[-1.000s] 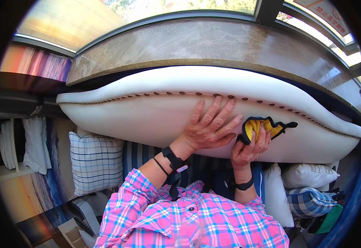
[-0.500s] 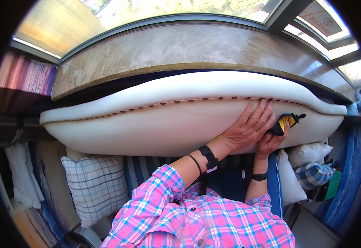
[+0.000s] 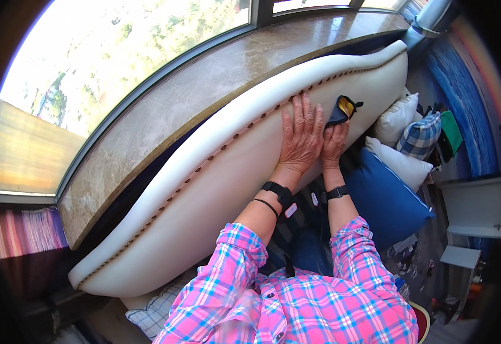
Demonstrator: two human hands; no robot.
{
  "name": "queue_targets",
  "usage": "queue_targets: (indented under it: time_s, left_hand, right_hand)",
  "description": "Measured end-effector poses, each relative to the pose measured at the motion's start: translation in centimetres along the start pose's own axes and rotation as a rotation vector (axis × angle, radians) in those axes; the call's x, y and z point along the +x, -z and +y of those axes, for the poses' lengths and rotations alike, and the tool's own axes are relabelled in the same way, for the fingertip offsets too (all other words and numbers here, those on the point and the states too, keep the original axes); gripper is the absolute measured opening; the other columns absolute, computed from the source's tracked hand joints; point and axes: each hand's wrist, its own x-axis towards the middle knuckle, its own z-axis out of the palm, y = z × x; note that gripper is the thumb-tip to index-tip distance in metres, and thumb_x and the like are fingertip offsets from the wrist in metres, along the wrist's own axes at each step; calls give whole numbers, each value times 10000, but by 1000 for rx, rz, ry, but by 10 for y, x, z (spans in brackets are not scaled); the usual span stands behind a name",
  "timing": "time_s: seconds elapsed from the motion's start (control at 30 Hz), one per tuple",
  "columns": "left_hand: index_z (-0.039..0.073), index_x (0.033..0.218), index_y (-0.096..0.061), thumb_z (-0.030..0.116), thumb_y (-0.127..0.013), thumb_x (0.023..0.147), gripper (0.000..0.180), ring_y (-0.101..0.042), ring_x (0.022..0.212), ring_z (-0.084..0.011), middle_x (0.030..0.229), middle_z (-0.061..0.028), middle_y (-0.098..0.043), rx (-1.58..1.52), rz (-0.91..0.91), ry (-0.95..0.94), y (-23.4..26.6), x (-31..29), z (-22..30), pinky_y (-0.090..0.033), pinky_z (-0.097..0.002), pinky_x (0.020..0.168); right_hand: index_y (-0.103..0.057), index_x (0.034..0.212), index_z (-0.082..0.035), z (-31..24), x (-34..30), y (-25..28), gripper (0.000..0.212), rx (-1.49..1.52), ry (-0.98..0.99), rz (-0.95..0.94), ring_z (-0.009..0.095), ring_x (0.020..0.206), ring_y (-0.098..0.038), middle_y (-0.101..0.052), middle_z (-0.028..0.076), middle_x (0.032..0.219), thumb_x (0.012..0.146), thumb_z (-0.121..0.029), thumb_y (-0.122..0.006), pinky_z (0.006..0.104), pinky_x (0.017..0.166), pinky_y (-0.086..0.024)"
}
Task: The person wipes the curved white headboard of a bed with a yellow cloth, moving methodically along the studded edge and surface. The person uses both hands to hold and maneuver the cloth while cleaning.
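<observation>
A long white padded backrest (image 3: pixel 244 189) with a curved top runs slantwise across the view. Along its upper seam goes a row of small dark brown spots, like studs. My left hand (image 3: pixel 302 135) lies flat on its front, fingers stretched out and the tips at the seam. Just right of it, my right hand (image 3: pixel 335 139) is closed on a small black-and-yellow cloth (image 3: pixel 340 112), held against the same white surface. The cloth's yellow side shows inside a dark edge, and a short dark knot or tab sticks out at its right. My right fingertips are partly hidden behind it.
Behind the backrest runs a marbled stone sill (image 3: pixel 164 120) below a window. To the right are a blue cushion (image 3: pixel 385 200), white cushions (image 3: pixel 398 117) and a blue checked one (image 3: pixel 419 136). A checked pillow (image 3: pixel 158 309) lies under the backrest's near end.
The view has turned to the right, so the backrest now slants upward to the right. My left hand still rests by the seam, and my right hand still grips the cloth, with the hands closer together.
</observation>
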Motion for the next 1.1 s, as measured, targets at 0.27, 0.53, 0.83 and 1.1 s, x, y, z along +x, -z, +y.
queue_targets:
  time_s: [0.27,0.53,0.83,1.1]
  left_hand:
    - [123,1548,-555,382,-601,962,642,-230,1628,-486,1727,-291,-309,-62,-16,-19,-1,-1,-1,-85,-671,1292]
    - [134,1523,-591,362,-635,930,637,-211,1630,-504,1736,-291,-293,-113,-25,-37,0,-2,-4,-76,-670,1299]
    - [162,1523,-601,390,-699,893,678,-187,1635,-506,1745,-284,-274,-90,-74,-44,8,-3,-3,-54,-661,1305]
    - [214,1551,-570,441,-732,902,707,-197,1633,-505,1747,-274,-279,-52,-93,-29,12,-3,0,-82,-662,1303]
  right_hand:
    - [-595,1456,-21,-14,7,1,466,-28,21,88,444,1409,-540,-544,218,1570,1065,-262,-521,509,1186,-422]
    - [-593,1468,-26,-19,4,0,472,-86,-49,85,439,1406,-552,-533,218,1584,1063,-259,-521,505,1182,-433]
    - [-596,1464,-22,-36,-10,1,477,-95,-101,154,444,1399,-548,-501,212,1616,1052,-262,-577,499,1176,-436]
    - [-627,1396,13,-32,-67,5,426,92,-258,170,471,1432,-510,-500,288,1586,1039,-219,-610,515,1203,-401]
